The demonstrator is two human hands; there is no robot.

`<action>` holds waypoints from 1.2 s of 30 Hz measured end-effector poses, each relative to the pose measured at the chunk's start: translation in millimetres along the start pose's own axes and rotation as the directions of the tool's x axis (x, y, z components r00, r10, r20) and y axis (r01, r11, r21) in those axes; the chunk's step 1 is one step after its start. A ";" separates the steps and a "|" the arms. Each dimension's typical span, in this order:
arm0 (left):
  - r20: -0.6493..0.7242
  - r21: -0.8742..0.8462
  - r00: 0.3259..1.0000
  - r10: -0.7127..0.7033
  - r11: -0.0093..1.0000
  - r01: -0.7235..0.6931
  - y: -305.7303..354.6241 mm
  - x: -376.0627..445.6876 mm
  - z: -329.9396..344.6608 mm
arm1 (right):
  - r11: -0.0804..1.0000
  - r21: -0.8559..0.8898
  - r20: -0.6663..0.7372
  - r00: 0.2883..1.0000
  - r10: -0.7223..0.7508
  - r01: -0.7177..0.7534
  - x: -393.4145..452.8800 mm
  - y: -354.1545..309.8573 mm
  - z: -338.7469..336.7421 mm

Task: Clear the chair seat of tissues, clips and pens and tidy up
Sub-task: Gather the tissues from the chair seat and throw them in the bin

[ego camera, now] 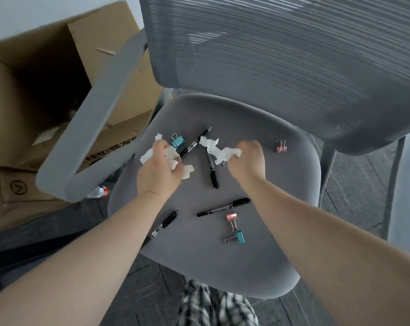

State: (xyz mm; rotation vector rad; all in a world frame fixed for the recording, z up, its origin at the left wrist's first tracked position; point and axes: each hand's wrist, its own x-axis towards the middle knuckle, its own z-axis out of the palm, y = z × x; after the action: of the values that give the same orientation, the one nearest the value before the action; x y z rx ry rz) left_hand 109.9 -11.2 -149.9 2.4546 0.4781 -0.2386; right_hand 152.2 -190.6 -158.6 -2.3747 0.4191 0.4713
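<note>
Already tissues (pixel 173 158) inside left hand (pixel 159 170)

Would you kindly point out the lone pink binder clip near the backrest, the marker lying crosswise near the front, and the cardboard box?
Pink binder clip (pixel 281 147), head view, pink body.
Crosswise marker (pixel 223 207), head view, mid-barrel.
Cardboard box (pixel 34 74), head view, inner wall.

1. We see soft, even daylight; the grey chair seat (pixel 222 255) is evenly lit, without hard shadows.
2. We note a pale sheen on the mesh backrest (pixel 281 55), whose weave smears into streaks from blur.
3. We find the open cardboard box (pixel 34 95) dark inside.
4. We see wide-angle bending at the edges, stretching the forearms.
5. We find the central pens fairly sharp, corners softer.
</note>
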 end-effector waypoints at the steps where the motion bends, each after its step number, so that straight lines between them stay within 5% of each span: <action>1: -0.015 -0.012 0.999 -0.046 0.999 0.046 -1.2 6.0 -2.7 | 0.999 0.039 0.002 1.000 0.003 -0.003 0.5 -5.4 3.5; 6: 0.006 0.021 0.992 -0.130 0.991 0.129 -14.3 28.4 -7.3 | 0.998 0.060 0.089 0.996 0.005 -0.010 7.9 -20.9 26.7; 11: 0.176 0.083 0.917 -0.358 0.934 0.349 -32.9 48.3 -3.9 | 0.998 -0.067 0.100 0.995 0.014 -0.008 23.0 -18.3 46.9; 15: 0.146 0.115 0.954 -0.261 0.963 0.246 -41.3 46.9 -2.1 | 0.994 -0.091 0.082 0.995 0.062 -0.055 21.9 -18.6 48.2; 18: 0.070 0.095 0.979 -0.192 0.978 0.185 -43.2 39.3 -4.8 | 0.994 -0.108 0.038 0.999 -0.028 0.032 15.1 -17.8 41.4; 24: 0.130 0.090 0.976 -0.175 0.982 0.164 -39.7 22.4 -18.5 | 0.984 -0.126 0.055 0.991 -0.120 0.126 -7.4 -19.2 26.0; 36: 0.125 0.078 0.964 -0.235 0.971 0.227 -53.9 -133.2 -48.4 | 0.896 -0.262 0.365 0.896 -0.251 0.358 -117.3 -10.0 31.7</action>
State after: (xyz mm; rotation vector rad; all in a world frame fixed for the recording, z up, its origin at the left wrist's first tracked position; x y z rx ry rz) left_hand -30.8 20.9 -103.6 2.4218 0.7081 -0.5181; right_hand 45.7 -142.1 -124.3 -2.5464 -0.2053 0.8125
